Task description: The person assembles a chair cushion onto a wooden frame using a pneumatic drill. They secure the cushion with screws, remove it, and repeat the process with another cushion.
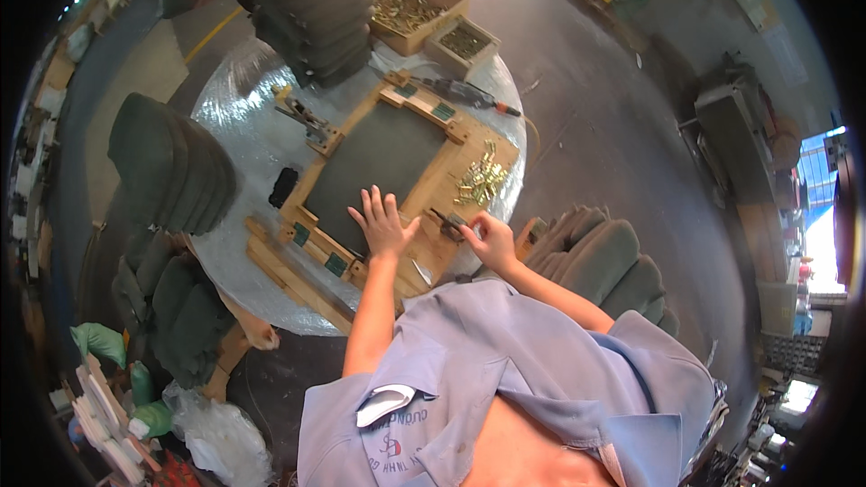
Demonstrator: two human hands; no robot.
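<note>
Head view: left hand [385, 233], fingers spread apart on the dark green panel [379, 153], which lies inside a wooden frame [317, 248]. Right hand [493, 243], fingers curled at a small dark tool [448, 225]; clamping cannot be confirmed. Left hand hides part of the panel's edge; padded stack [316, 13] cut off above.

Rnd tbl [245, 176] w/ wd jig [437, 184]

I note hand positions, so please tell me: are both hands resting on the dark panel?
No, only the left hand rests on the dark panel; the right hand is at the dark metal clamp beside it.
</note>
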